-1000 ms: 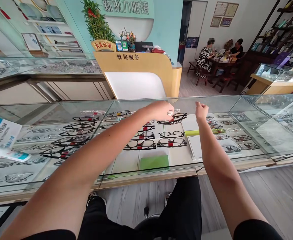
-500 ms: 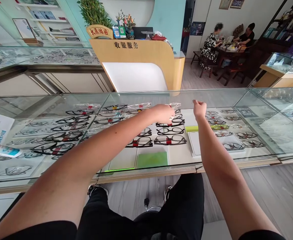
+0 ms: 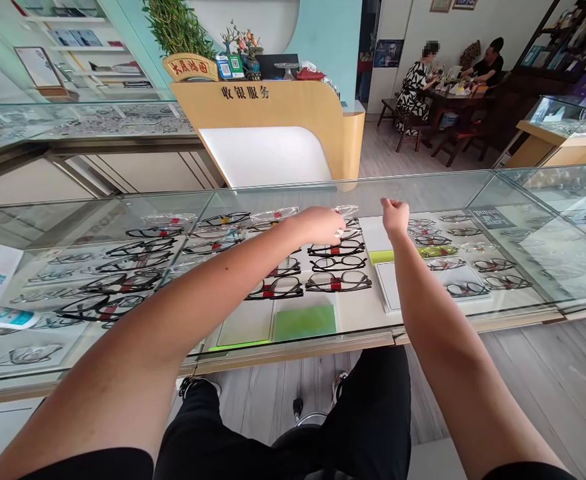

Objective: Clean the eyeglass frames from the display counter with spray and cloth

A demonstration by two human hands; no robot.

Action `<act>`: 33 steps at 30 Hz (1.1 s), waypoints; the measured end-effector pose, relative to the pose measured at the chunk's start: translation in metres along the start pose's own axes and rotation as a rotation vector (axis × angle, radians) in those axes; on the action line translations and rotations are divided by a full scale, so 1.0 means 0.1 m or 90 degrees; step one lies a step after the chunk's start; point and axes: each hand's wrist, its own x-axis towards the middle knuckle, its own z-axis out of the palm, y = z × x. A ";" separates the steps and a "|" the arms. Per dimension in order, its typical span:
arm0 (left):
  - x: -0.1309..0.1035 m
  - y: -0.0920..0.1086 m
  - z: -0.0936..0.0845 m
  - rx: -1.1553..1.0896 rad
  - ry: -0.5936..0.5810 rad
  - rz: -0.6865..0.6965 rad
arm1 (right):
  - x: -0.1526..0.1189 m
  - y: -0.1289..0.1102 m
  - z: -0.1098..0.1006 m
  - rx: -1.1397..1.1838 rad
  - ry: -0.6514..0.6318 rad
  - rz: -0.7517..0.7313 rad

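Though curled, left hand (image 3: pixel 323 226), right hand (image 3: pixel 395 216), fingers' hold unclear; one transparent eyeglass frame (image 3: pixel 349 209)

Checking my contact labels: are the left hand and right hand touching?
Apart. The head view shows a clear gap between the left hand and right hand.

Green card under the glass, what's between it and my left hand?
In the head view, dark-framed glasses, some with red tags, lie between your left hand and the green card.
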 end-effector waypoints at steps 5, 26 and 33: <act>0.07 -0.06 -0.06 0.025 0.052 -0.047 | 0.00 0.00 0.00 -0.004 0.007 -0.001; 0.30 -0.23 0.12 -0.020 0.115 -0.026 | 0.08 0.12 0.03 -0.007 0.002 -0.028; -0.01 -0.42 0.03 -0.189 0.213 -0.007 | 0.08 0.13 0.01 -0.016 0.004 -0.018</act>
